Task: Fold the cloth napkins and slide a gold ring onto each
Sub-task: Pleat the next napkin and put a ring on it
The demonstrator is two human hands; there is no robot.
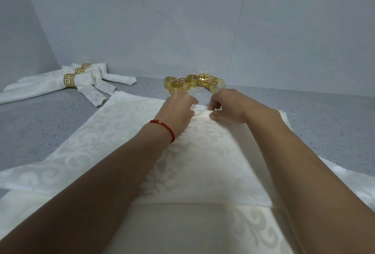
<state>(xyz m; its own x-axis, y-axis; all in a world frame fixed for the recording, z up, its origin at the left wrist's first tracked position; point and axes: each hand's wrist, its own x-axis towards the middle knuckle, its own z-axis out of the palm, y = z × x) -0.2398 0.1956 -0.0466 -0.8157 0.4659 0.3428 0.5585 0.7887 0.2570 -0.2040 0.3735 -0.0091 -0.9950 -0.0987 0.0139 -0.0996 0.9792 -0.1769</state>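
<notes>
A white patterned cloth napkin [203, 152] lies partly folded in front of me on the grey speckled counter [50, 124]. My left hand [178, 109], with a red cord bracelet at the wrist, and my right hand [229, 105] both pinch the napkin's far folded edge, close together. Just beyond my fingers sits a cluster of several loose gold rings [192, 83] with a cut-out key pattern. More white cloth [253, 229] lies spread underneath, toward me.
At the far left, three rolled napkins [60, 81] wearing gold rings lie piled by the wall corner. A pale grey wall [182, 20] rises right behind the rings. Bare counter shows at the right [314, 116].
</notes>
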